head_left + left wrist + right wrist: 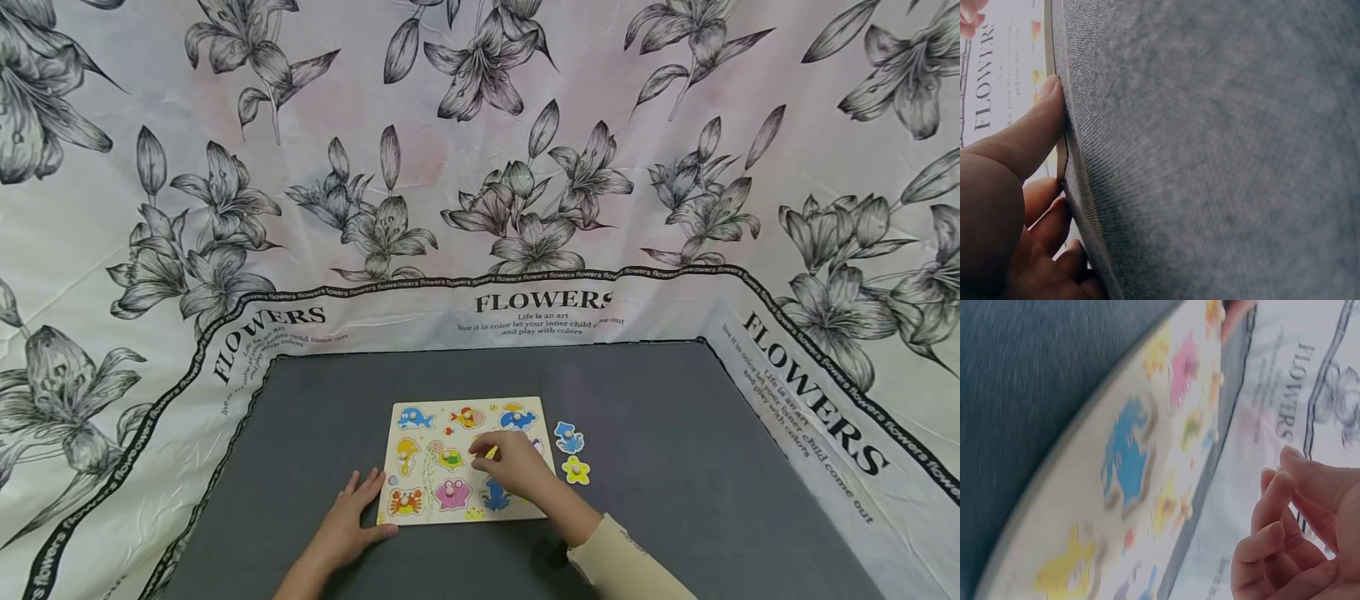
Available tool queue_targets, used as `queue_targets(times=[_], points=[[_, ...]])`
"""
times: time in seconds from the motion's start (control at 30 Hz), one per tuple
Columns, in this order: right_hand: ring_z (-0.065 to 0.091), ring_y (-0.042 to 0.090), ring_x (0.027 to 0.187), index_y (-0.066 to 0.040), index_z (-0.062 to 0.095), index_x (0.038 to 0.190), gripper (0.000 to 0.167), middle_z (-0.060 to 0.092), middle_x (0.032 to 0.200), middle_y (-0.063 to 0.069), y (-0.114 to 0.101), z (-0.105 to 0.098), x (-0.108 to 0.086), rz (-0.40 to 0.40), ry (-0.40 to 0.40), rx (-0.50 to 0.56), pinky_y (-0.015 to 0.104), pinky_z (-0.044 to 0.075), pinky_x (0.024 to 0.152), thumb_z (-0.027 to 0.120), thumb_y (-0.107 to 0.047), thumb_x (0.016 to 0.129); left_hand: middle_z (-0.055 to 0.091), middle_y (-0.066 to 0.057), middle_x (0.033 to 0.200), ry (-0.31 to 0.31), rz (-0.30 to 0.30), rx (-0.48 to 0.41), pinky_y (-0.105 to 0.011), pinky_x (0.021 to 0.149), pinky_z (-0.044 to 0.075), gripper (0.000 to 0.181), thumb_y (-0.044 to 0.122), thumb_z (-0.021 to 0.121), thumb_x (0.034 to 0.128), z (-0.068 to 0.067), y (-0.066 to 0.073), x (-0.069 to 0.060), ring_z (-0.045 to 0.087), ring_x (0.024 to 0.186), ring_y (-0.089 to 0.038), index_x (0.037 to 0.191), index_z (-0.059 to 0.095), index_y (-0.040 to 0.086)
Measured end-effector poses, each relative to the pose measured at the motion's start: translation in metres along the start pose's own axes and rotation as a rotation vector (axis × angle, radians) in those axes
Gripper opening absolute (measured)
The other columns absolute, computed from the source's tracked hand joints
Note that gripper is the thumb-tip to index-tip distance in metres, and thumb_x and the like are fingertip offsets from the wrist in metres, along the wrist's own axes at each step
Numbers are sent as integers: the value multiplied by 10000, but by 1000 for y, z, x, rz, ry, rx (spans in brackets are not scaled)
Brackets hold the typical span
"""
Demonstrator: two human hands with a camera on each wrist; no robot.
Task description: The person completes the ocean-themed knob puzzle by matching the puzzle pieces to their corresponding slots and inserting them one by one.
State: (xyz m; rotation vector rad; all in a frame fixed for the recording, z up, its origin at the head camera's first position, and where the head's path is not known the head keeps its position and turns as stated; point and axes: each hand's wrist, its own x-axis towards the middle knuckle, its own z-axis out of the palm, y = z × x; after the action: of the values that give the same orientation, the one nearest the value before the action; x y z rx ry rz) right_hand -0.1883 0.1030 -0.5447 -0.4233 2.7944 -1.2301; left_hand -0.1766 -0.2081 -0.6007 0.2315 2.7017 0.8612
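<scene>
A wooden puzzle board [432, 515] with sea-animal shapes lies on the dark cloth. My left hand [347, 521] touches its near left corner, thumb on the near edge and fingers by the left edge; the left wrist view shows that thumb [1041, 125] against the board's edge. Over the board's middle right hovers my right hand [513, 465], fingers loosely bent, with no piece visible in them. In the right wrist view its fingertips [1280, 484] appear off the board. Right of the board lie a blue piece [569, 437] and a yellow star piece [577, 470].
On the board sit a crab [406, 502], a pink shell-like piece [453, 495] and a turtle [448, 457]. A blue recess [1130, 456] and a yellow star recess [1066, 569] show in the right wrist view. Flower-printed cloth [540, 312] borders the dark surface.
</scene>
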Motion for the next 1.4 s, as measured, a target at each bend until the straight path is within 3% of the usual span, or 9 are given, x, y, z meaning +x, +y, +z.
queue_targets(times=[0.43,0.67,0.83,1.13,1.4], points=[[576,132,642,-107,782,1046,144,744,937,-6,28,-40,-1,86,169,21,235,480,527,758,-114,904,357,-128,1623,0,12,-10,-713,1172,179,992,449,876,716,1,-3,-1,150,1533,-455,1544,435,126],[584,129,691,-119,780,1008,113,739,918,-6,56,-52,-2,165,264,8,264,489,560,774,-133,896,352,-122,1628,-7,-2,-5,-725,1160,190,997,464,871,715,2,-4,-1,153,1531,-457,1549,430,139],[673,171,803,-83,770,1026,135,746,996,51,79,-64,-2,210,312,-42,316,571,640,772,-107,893,354,-133,1624,-6,9,-13,-717,1168,185,994,458,872,716,2,-5,-3,154,1528,-467,1546,433,131],[711,302,950,-60,766,1047,169,751,1038,112,112,-72,-3,313,291,-133,477,593,804,774,-90,881,356,-114,1625,-1,4,-14,-702,1181,175,1006,470,874,708,3,-6,-1,143,1537,-448,1547,430,138],[709,286,957,-64,786,1034,168,758,1031,113,121,-72,-3,324,261,-127,474,584,809,788,-77,866,364,-115,1621,9,16,-13,-699,1185,172,988,444,879,715,1,-3,1,148,1538,-443,1542,439,132]])
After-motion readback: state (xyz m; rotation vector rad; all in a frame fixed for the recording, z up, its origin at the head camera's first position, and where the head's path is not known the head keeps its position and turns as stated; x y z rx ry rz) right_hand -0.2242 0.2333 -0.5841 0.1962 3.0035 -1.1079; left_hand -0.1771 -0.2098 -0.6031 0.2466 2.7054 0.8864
